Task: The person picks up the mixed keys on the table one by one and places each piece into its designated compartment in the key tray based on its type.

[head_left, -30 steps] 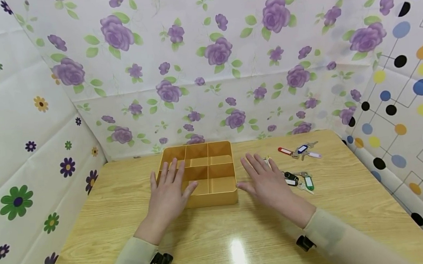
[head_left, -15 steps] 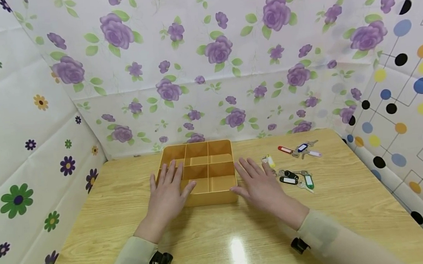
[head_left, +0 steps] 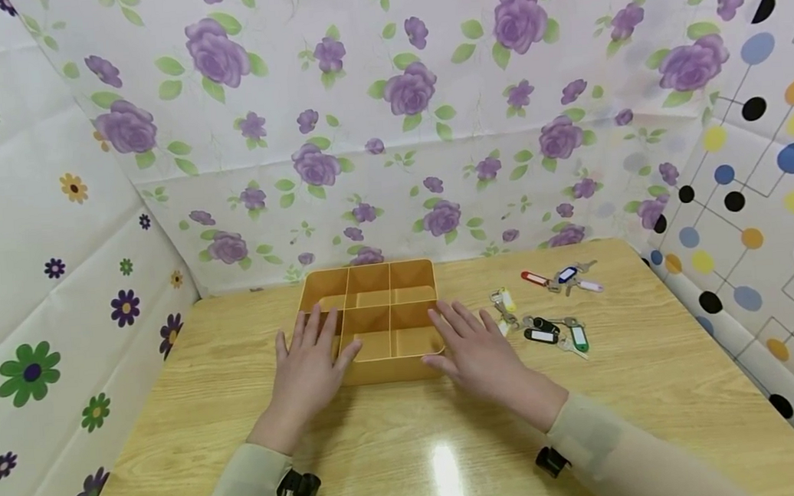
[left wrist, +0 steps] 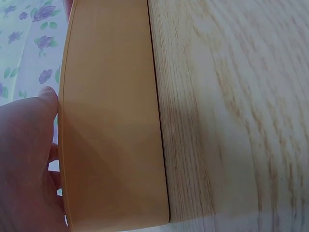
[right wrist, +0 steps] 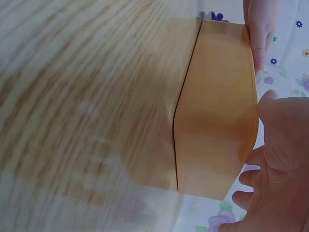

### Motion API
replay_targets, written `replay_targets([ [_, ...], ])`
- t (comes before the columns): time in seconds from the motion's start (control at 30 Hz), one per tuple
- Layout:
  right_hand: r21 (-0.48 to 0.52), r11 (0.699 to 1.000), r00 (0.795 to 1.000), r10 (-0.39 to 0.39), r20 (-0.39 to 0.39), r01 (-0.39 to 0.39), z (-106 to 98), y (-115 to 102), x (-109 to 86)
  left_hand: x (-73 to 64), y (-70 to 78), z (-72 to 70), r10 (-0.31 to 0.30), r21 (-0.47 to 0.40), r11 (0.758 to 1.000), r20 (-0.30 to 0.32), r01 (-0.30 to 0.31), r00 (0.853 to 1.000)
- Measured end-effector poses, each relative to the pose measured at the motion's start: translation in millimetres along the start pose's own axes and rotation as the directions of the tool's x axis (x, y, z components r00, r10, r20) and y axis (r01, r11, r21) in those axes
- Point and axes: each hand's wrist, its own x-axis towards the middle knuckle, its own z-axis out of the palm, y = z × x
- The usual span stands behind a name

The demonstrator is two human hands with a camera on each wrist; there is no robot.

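The left hand (head_left: 305, 373) and right hand (head_left: 479, 356) are spread wide by the front corners of the orange six-part box (head_left: 388, 370) on the surface (head_left: 376, 441). If the right hand swings outward, it might knock the yellow-tagged keys (head_left: 507, 300).

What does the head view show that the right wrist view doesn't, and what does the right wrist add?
Only the head view: the keys with coloured tags lying to the right of the box, the box's divided inside and the dotted cloth. Only the right wrist view: the palm side of the right hand and the box's outer right wall. Both: the box, parts of both hands, including the left hand, the wooden table and purple-flowered cloth.
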Motion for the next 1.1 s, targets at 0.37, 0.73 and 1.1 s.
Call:
replay_targets([
  [0.37,-0.008,1.000,1.000,-0.018,0.008,0.018,2,2,-0.8,1.2,-1.4,4.0,-0.022,-0.012,1.000,0.001,0.022,1.000],
  [0.73,0.013,1.000,1.000,-0.013,0.005,0.013,1,8,-2.2,0.0,8.4,8.5,-0.028,-0.012,1.000,-0.020,0.028,0.999],
  [1.1,0.049,0.999,1.000,0.020,-0.022,-0.019,0,17,-11.5,1.7,20.2,18.0,-0.032,0.004,0.999,-0.041,0.032,0.999],
])
